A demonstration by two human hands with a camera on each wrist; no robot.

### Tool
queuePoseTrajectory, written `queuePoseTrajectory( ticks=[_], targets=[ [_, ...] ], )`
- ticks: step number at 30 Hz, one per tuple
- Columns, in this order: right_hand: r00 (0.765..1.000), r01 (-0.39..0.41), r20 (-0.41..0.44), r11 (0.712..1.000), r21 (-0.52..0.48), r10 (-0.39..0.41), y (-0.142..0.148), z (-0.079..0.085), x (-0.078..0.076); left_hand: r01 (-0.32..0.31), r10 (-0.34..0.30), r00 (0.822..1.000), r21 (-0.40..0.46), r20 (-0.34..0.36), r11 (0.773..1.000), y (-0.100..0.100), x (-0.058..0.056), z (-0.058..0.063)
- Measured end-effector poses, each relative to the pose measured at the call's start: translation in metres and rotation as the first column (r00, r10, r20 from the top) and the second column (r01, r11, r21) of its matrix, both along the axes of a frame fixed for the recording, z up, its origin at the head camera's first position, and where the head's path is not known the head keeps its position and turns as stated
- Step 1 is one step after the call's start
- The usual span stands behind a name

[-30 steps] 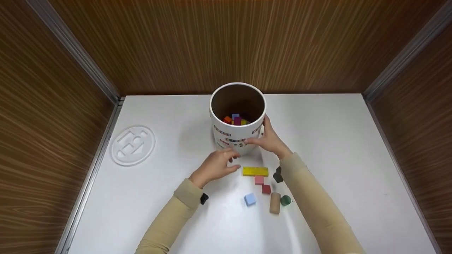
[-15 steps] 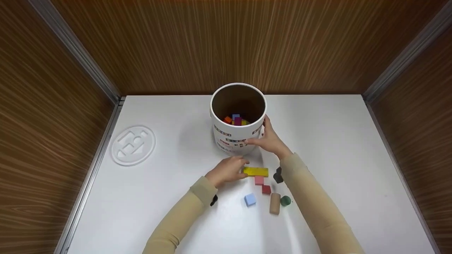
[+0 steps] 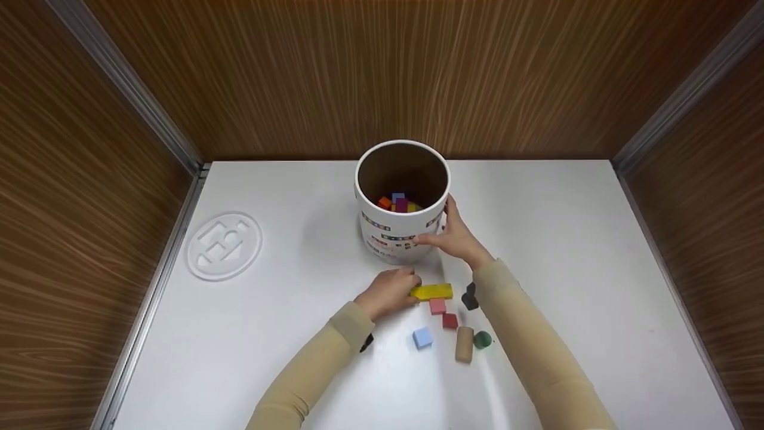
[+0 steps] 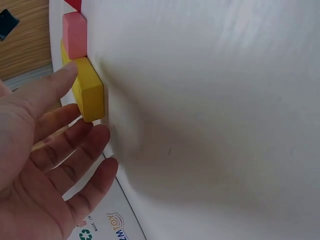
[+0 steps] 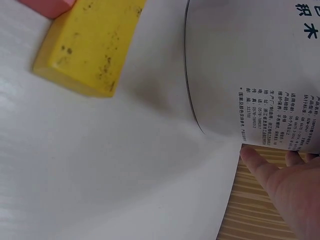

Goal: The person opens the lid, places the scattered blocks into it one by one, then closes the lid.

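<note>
L hand [image 3: 389, 292] pinches ylw block [image 3: 434, 291] end; R hand [image 3: 456, 239] grips bucket [image 3: 395, 227] side

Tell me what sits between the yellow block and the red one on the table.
A pink block lies between the yellow block and the red block; the head and left wrist views both show this.

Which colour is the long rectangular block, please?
The long block is yellow with dark specks, clearest from the right wrist.

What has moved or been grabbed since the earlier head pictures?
The left hand moved right and nearer the person, then took hold of the long yellow rectangular block by its left end, turning it slightly. The right hand stays on the white printed cylindrical tub, unmoved.
</note>
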State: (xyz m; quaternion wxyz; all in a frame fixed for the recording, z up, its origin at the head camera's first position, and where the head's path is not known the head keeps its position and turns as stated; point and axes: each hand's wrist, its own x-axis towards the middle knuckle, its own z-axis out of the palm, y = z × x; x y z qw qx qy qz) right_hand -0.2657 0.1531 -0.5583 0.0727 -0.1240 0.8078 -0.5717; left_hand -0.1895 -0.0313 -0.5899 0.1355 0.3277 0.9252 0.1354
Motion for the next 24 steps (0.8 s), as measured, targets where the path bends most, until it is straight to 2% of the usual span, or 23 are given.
queuePoseTrajectory(
  ticks=[6,13,16,24],
  targets=[
    [1.000,-0.002,0.015,1.000,0.013,0.002,-0.001,0.003,0.001,-0.026,0.026,0.999,0.011,0.023,1.000,-0.005,0.002,0.000],
    [0.999,-0.010,0.033,1.000,0.003,0.010,-0.002,0.004,0.002,-0.090,0.084,0.988,0.038,0.128,0.995,-0.013,0.001,0.008],
    [1.000,-0.007,0.027,1.000,0.017,0.007,-0.002,0.003,0.001,-0.098,0.084,0.984,0.084,0.154,0.992,-0.017,0.001,0.015],
    [1.000,0.001,0.003,1.000,0.014,-0.001,-0.002,0.000,0.001,-0.096,0.066,0.987,0.208,0.146,0.973,-0.034,0.003,0.045]
  ],
)
